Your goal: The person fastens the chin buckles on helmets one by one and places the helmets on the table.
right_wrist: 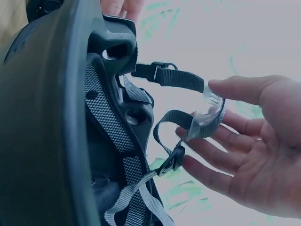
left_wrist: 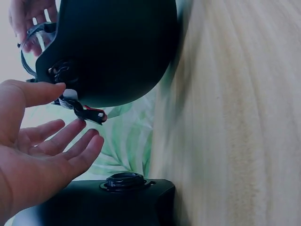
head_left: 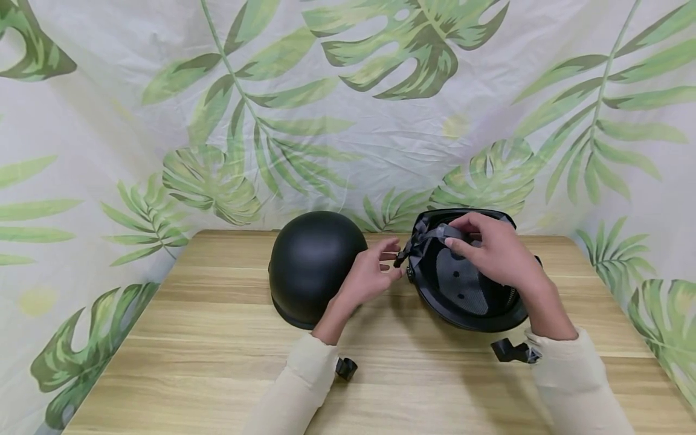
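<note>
- Upturned helmet (head_left: 461, 284), black: it sits on the right of the table (head_left: 212, 350), its hollow facing up.
- Nearest me, my cream sleeves (head_left: 565, 368) reach in over the near part of the wooden top, a small black piece (head_left: 346, 368) beside the left cuff.
- My left hand (head_left: 372, 275) is between the two helmets, thumb and fingers apart around the dark buckle (left_wrist: 91, 116) at the upturned one's left side; I cannot tell how firmly they touch it.
- My right hand (head_left: 497, 248) is over the hollow, thumb and fingers pinching the clear chin cup (right_wrist: 210, 109) on the chin strap (right_wrist: 183, 80).
- Left of these, a second helmet (head_left: 315, 266) stands dome up.
- Farthest, a pale leaf-printed cloth (head_left: 380, 139) hangs behind.
</note>
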Demonstrator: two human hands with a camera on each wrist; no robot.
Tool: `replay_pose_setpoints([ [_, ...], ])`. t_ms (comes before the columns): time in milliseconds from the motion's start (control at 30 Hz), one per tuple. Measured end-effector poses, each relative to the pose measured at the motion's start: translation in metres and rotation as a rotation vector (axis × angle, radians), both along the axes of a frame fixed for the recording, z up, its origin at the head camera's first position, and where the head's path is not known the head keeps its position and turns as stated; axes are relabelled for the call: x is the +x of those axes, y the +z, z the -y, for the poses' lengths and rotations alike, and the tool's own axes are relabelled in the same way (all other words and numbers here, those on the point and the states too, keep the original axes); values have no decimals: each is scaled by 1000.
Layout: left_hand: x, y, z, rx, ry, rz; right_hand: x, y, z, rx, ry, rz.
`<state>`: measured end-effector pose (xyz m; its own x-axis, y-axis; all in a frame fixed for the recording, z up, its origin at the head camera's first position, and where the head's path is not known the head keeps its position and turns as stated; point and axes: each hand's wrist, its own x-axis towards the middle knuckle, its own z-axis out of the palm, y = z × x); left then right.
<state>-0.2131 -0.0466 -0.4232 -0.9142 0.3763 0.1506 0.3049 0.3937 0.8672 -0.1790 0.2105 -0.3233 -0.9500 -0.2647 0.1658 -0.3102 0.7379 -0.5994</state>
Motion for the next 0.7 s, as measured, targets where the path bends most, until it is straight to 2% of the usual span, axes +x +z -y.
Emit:
replay_pose_setpoints([
  [300, -4, -7, -5, -41, 18, -63, -1, -3, -11, -87, 32, 31],
  [467, -4, -8, -8, -68, 30, -84, -3, -8, -15, -195, 77, 76],
  [567, -5, -5, -8, -50, 58, -111, -3, -10, -16, -270, 95, 118],
  [700, -4, 3, -4, 32, 102, -147, -2, -12, -16, -355, 117, 162],
])
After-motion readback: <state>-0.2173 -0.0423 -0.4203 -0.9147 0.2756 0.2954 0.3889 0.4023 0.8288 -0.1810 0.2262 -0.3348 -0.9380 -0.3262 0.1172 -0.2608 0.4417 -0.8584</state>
